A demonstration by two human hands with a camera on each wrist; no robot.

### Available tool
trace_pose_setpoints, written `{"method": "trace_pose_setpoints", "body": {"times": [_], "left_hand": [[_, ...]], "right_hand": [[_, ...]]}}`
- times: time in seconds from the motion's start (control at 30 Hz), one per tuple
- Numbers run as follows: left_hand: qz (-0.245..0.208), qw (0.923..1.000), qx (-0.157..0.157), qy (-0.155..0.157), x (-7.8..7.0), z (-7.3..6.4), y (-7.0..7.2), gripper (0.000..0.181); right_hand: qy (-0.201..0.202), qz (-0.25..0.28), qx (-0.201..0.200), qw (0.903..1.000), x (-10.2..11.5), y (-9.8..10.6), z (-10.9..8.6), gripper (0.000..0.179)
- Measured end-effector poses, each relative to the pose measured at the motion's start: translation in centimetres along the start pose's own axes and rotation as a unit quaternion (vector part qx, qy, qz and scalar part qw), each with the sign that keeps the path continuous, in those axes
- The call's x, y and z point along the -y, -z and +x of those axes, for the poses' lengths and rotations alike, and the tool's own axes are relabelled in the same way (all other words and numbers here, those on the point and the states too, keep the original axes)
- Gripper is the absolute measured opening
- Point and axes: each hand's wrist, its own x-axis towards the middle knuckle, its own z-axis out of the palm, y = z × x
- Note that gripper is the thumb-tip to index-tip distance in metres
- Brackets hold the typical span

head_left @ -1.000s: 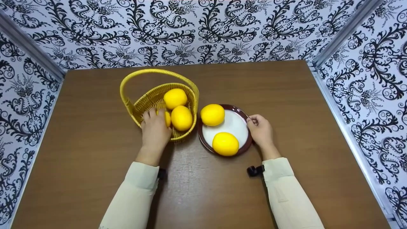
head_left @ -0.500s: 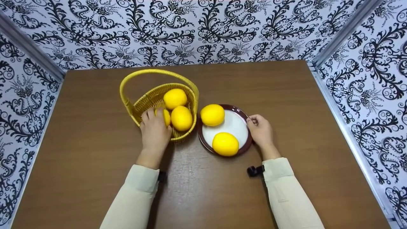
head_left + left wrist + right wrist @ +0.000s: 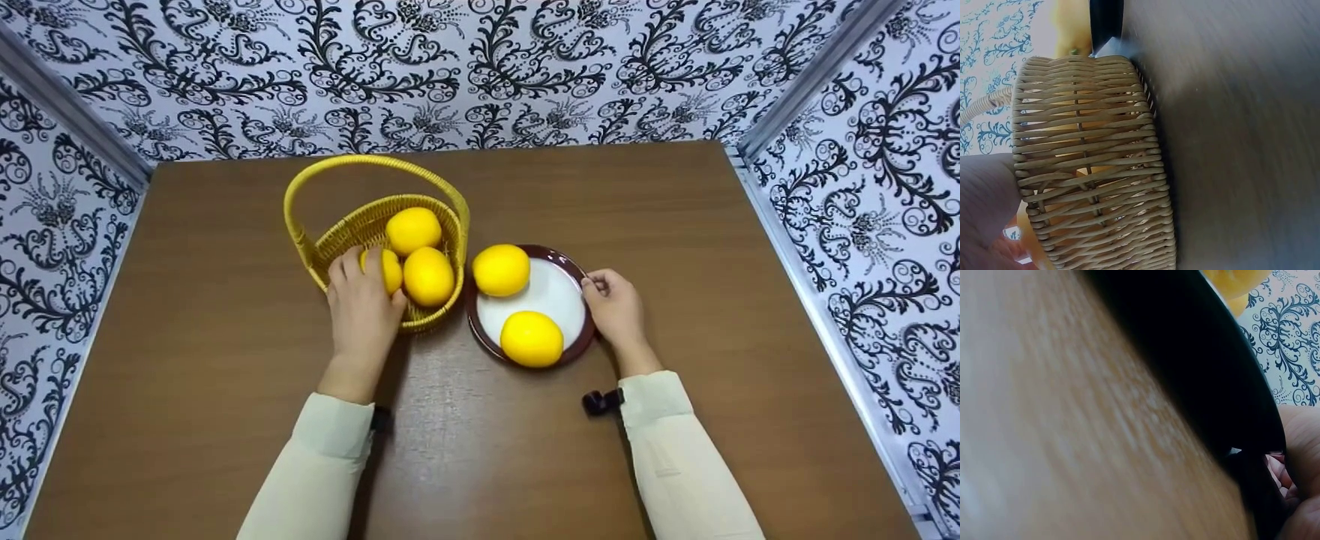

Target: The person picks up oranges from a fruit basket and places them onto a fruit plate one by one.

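In the head view my left hand (image 3: 361,307) reaches over the near rim of a yellow wicker basket (image 3: 367,225). Its fingers curl round a smooth yellow fruit (image 3: 391,271), partly hidden by them. Two more such fruits, a near one (image 3: 428,277) and a far one (image 3: 413,231), lie beside it. To the right, my right hand (image 3: 619,307) pinches the brown rim of a white plate (image 3: 553,294) with thumb and fingers. On this plate sit two yellow fruits, one at the left (image 3: 501,270) and one at the front (image 3: 532,339). The basket's woven side (image 3: 1089,163) fills much of the left wrist view.
All of this stands on a brown wooden table (image 3: 480,450). The basket's tall handle (image 3: 375,160) arches above its far side. Patterned panels (image 3: 480,75) enclose the table at the back and both sides. Basket and plate stand close together.
My left hand has shifted slightly left, and the fruit in its fingers has moved a little up and left, showing more of itself. The right hand and plate hold still.
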Motion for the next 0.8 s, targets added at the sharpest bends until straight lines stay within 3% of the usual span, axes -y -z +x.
{"method": "trace_pose_setpoints", "body": {"times": [0.23,0.6,0.8], "left_hand": [[-0.016,0.9996,-0.021,-0.012,-0.7,-0.2,0.7,0.066],[-0.021,0.9963,-0.063,-0.055,-2.7,-0.7,1.8,0.069],[-0.023,0.9919,-0.088,-0.089,-3.6,-1.1,1.7,0.069]], "right_hand": [[-0.006,0.001,0.002,1.0000,0.0,0.0,0.0,0.023],[-0.014,-0.004,0.007,0.9999,0.1,0.0,0.0,0.023],[-0.002,-0.003,-0.002,1.0000,0.1,-0.1,0.1,0.022]]}}
